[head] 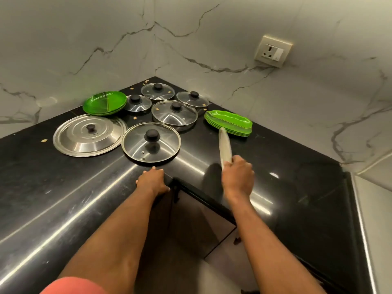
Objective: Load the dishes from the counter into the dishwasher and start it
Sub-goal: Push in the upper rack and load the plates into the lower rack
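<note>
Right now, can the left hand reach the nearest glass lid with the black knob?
Probably yes. The left hand rests empty on the counter edge, and that glass lid lies just past its fingers with nothing between.

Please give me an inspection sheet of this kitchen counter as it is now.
Surface: black glossy counter, set in a corner.
Job's things: five glass lids, one steel lid, stacked round green plates, stacked long green trays.
Clutter: crumbs scattered among the lids.
Hands: left hand rests on the counter edge; right hand grips a pale dish, blurred, edge-on.
Cables: nothing seen.
Surroundings: marble walls; a socket on the right wall.
</note>
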Tool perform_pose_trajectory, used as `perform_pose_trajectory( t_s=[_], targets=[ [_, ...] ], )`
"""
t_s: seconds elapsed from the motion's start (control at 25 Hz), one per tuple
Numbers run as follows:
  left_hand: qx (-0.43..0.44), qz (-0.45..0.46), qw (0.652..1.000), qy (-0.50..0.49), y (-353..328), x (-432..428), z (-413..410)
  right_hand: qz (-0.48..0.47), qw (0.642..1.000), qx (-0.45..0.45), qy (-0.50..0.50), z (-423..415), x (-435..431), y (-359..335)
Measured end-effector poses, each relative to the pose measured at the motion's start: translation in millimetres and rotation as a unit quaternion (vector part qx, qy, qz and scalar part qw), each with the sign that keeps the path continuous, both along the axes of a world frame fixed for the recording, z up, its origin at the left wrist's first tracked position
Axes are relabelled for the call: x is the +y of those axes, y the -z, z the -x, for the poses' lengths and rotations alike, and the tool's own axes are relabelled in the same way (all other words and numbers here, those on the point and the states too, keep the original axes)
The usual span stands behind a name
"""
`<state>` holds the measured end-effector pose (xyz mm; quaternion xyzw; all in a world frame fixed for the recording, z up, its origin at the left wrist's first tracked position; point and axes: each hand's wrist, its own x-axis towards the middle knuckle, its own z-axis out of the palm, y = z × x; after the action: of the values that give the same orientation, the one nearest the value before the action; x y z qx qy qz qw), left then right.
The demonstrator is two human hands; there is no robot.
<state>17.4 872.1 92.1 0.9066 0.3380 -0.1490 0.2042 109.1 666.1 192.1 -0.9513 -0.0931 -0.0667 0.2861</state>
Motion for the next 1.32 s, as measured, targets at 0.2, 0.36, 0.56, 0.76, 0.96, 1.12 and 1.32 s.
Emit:
perform_pose_trajectory(
  t_s=[0.2,0.36,0.56,0.76,0.96,1.12,1.32],
  targets=[
    [-0.054,-0.022,0.998,0.029,9,-29,22,-0.219,0.947,0.161,0.174,-6,-81,32],
    [-0.112,-0.079,0.985,0.104,21,-93,64,-0.336,0.891,0.233,0.197,32,-120,75],
    [-0.096,-0.09,0.984,0.118,25,-139,106,-0.404,0.856,0.278,0.162,81,-151,86],
    [-0.104,-0.106,0.986,0.081,8,-173,143,-0.423,0.836,0.316,0.148,122,-201,100],
    [-0.102,-0.109,0.986,0.079,8,-247,186,-0.437,0.826,0.333,0.125,165,-277,109],
    [-0.084,-0.107,0.986,0.1,13,-311,221,-0.444,0.813,0.352,0.134,203,-334,121],
    [-0.079,-0.119,0.983,0.113,13,-366,267,-0.457,0.809,0.344,0.135,256,-384,122]
  ],
)
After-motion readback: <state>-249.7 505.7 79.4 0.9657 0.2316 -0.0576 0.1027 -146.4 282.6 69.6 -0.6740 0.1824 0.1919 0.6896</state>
